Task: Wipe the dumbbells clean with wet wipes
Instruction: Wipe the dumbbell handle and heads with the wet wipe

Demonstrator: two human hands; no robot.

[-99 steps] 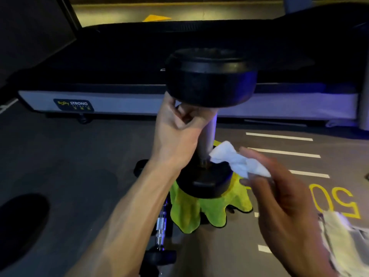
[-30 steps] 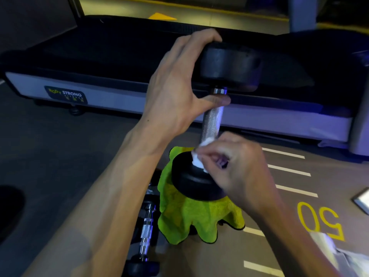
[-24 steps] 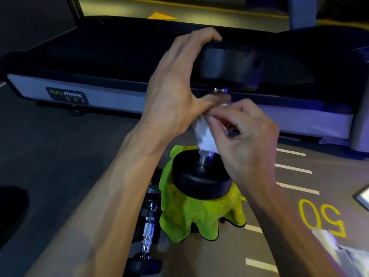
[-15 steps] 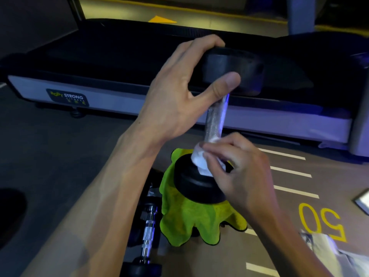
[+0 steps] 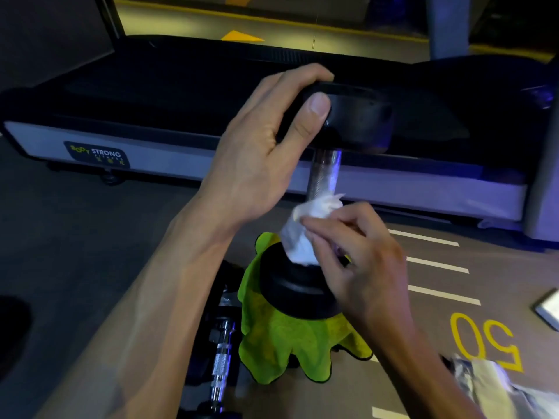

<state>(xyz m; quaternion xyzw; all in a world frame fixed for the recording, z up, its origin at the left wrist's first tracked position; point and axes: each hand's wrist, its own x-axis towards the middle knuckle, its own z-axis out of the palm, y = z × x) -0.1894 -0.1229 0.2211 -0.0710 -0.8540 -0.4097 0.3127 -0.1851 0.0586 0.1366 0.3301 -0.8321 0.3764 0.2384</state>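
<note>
Dark blob at far left floor edge, cut off, can't identify; second dumbbell [image 5: 220, 362] lying on the floor, chrome handle running roughly toward and away from the camera, its heads mostly hidden behind the left forearm and cut by the bottom edge; left hand [image 5: 260, 164] grips the upper head of the upright dumbbell [image 5: 325, 173], fingers curled over the top, thumb pressed on the side; dumbbell stands on end, long axis vertical, slightly tilted, lower head resting on a green cloth [image 5: 290, 343] on the floor; whatever the cloth drapes over is hidden; white wet wipe [image 5: 305, 234] bunched around the lower part of the handle, just above the lower head; right hand [image 5: 360, 255] pinches the wipe against the handle, fingertips curled; handle's lower stretch covered by wipe and fingers; treadmill [image 5: 393, 189] behind, label partly legible; yellow "50" [image 5: 484, 340] painted on the floor at right; pale crumpled packet [image 5: 496, 388] at bottom right, cut off, unclear.
</note>
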